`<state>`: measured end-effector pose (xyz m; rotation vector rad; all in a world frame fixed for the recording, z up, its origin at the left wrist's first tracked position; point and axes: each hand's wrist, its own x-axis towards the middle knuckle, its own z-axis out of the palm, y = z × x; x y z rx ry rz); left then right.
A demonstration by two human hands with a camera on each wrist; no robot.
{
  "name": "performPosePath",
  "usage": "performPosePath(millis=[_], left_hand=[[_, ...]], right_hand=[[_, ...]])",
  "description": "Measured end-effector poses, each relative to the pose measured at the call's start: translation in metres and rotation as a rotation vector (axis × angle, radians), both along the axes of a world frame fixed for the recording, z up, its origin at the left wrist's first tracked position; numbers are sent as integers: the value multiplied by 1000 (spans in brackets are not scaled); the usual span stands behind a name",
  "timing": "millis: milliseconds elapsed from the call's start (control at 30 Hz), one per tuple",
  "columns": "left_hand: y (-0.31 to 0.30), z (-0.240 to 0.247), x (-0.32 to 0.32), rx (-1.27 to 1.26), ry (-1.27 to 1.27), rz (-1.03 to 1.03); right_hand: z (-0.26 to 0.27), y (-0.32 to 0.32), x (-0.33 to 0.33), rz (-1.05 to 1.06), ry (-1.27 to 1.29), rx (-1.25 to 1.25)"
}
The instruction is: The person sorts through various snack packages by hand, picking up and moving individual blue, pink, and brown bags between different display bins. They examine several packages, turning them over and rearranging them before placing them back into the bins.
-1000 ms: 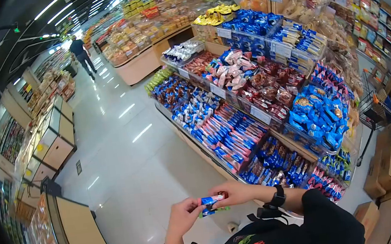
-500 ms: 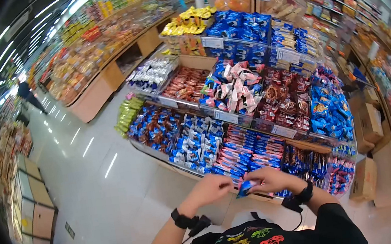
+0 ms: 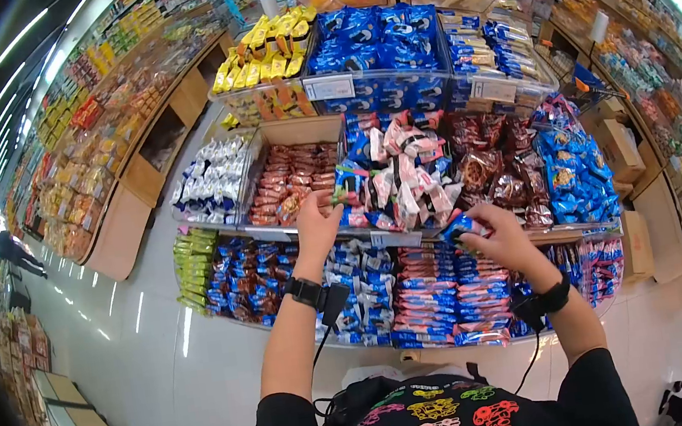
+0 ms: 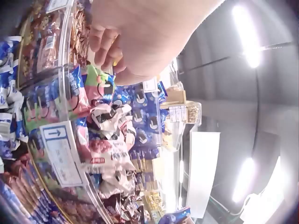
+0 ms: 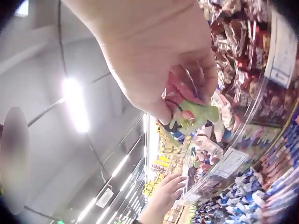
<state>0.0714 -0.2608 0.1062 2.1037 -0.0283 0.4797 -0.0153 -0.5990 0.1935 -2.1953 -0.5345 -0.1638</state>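
My right hand point(image 3: 504, 237) pinches a small blue, pink and green snack packet point(image 3: 460, 227) between thumb and fingers, in front of the upper tier of the display. Its green end point(image 5: 202, 112) sticks out past the fingertips in the right wrist view. My left hand point(image 3: 317, 223) reaches over the left edge of a bin heaped with pink, white and blue snack packets point(image 3: 406, 173). Its bent fingers are right at a green and blue packet point(image 4: 98, 80), with a gap between thumb and fingers in the left wrist view.
Brown-red packets point(image 3: 289, 168) fill the bin left of the left hand. Dark red packets point(image 3: 501, 168) lie behind the right hand. A clear plastic front with a price tag point(image 3: 395, 239) edges the upper tier. Blue and pink sticks point(image 3: 453, 293) fill the tier below.
The view has turned right and come closer to the display. The left hand has let go of the packet and reached forward to the upper bin. The right hand keeps it and has moved forward.
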Motion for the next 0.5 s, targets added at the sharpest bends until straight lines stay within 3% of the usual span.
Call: performPosePath(millis=[100,200,233,300,333,433,500], left_hand=[[3,-8,45,-118,73,11],[0,-4,66,234,74,-69],[-1,5,62,226,80,-79],[3,17,57,-60,169,-202],[8,9,60,38,100,-274],[15,9,60,245,-60,-346],[21,14,64,194,30,-401]], right_hand=[[3,33,19,5,-74,-55],[5,65,40,-133,24,20],[3,79,49,-142,31,11],[-9,107,74,-238,220,348],[-28,117,90,-278,102,242],[-18,156,110,-329,117,162],[-25,168,122,-334,4,169]])
